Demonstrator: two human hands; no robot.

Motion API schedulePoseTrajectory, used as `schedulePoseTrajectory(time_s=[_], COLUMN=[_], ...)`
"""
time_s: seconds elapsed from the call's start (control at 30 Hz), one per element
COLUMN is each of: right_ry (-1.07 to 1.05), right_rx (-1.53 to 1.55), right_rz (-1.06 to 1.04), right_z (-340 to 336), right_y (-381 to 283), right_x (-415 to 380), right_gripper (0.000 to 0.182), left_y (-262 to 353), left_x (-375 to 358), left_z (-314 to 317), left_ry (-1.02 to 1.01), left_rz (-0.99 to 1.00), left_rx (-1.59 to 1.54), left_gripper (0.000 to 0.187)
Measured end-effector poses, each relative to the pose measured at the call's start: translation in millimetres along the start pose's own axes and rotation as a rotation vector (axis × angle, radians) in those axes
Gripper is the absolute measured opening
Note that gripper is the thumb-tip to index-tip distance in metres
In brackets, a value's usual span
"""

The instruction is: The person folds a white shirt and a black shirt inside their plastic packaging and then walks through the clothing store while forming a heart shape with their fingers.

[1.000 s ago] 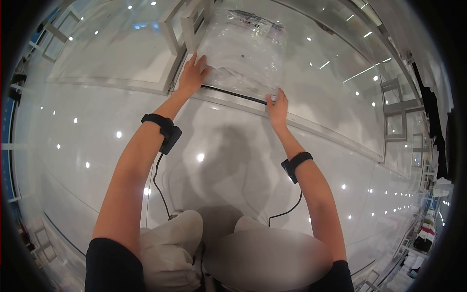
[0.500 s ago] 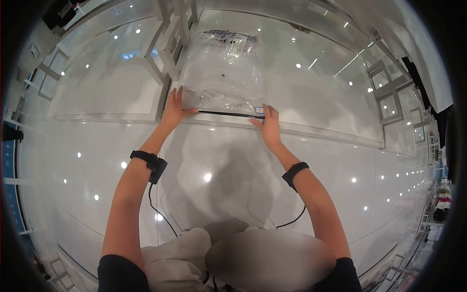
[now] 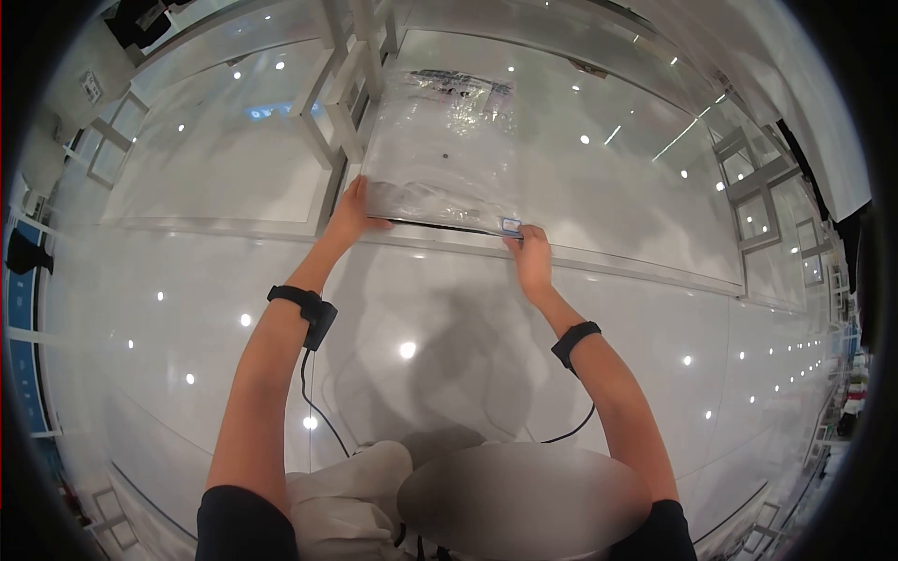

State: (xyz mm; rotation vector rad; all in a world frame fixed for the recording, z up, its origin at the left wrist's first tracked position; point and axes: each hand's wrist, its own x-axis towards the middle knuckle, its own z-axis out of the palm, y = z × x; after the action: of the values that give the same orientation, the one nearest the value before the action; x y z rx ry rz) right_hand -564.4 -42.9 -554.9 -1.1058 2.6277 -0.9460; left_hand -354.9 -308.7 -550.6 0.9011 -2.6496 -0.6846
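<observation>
A clear plastic bag [image 3: 443, 154] with folded white material inside lies flat on a low white platform. Dark print runs across its far end, and a dark line shows along its near edge. My left hand [image 3: 352, 211] holds the near left corner, fingers along the side and thumb on the near edge. At the near right corner, by a small blue-and-white label [image 3: 512, 225], my right hand [image 3: 533, 257] pinches the bag's edge with bent fingers. What lies under the bag is hidden.
White frame posts [image 3: 348, 93] rise just left of the bag. The platform [image 3: 617, 168] stretches to the right, with its raised front edge [image 3: 645, 265] above a glossy tiled floor [image 3: 412, 309]. More white frames [image 3: 753, 192] stand at right. Cables hang from both wrist straps.
The view has shifted slightly. My left fingers have drawn closer together at the bag's side, and my right hand's fingers have moved onto the corner by the label. Less of the dark line shows.
</observation>
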Motion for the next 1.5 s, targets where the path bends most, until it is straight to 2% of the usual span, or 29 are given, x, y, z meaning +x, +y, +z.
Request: schedulePoseTrajectory(time_s=[0.07, 0.27, 0.43, 0.53, 0.77, 0.87, 1.13, 1.23, 1.37, 1.43, 1.5], right_ry=[-0.042, 0.155, 0.073, 0.078, 0.095, 0.062, 0.062, 0.026, -0.090, 0.000, 0.090], right_rx=[-0.035, -0.076, -0.058, -0.051, -0.094, -0.072, -0.129, -0.137, -0.149, -0.048, 0.053], right_rz=[0.003, -0.127, -0.112, -0.134, -0.131, -0.069, -0.126, -0.144, -0.031, -0.192, -0.283], right_z=[-2, 5, 1, 0, 6, 3, 8, 8, -19, -30, -60], right_y=[1, -4, 3, 5, 8, -5, -1, 2, -17, -16, -25], right_x=[0, -2, 5, 4, 12, 9, 15, 16, 19, 11, 19], right_gripper=[0.036, 0.041, 0.041, 0.040, 0.040, 0.044, 0.047, 0.048, 0.049, 0.047, 0.043], left_y=[-2, 1, 0, -4, -2, 8, 10, 7, 16, 26, 54], left_x=[0, -9, -15, -15, -9, -10, -10, -9, -14, -19, -27], left_z=[3, -1, -9, -6, -5, -5, -4, -4, -2, -11, -33], left_ry=[0.021, 0.024, -0.003, 0.040, -0.008, -0.008, -0.017, -0.050, 0.107, 0.306, 0.278], left_rz=[-0.001, -0.042, -0.063, -0.015, -0.065, -0.085, -0.097, -0.109, -0.014, 0.177, 0.269], left_rx=[-0.001, -0.053, 0.017, 0.008, 0.090, 0.119, 0.154, 0.121, 0.263, 0.157, 0.020], left_gripper=[0.100, 0.083, 0.077, 0.076, 0.076, 0.077, 0.078, 0.084, 0.095, 0.083, 0.061])
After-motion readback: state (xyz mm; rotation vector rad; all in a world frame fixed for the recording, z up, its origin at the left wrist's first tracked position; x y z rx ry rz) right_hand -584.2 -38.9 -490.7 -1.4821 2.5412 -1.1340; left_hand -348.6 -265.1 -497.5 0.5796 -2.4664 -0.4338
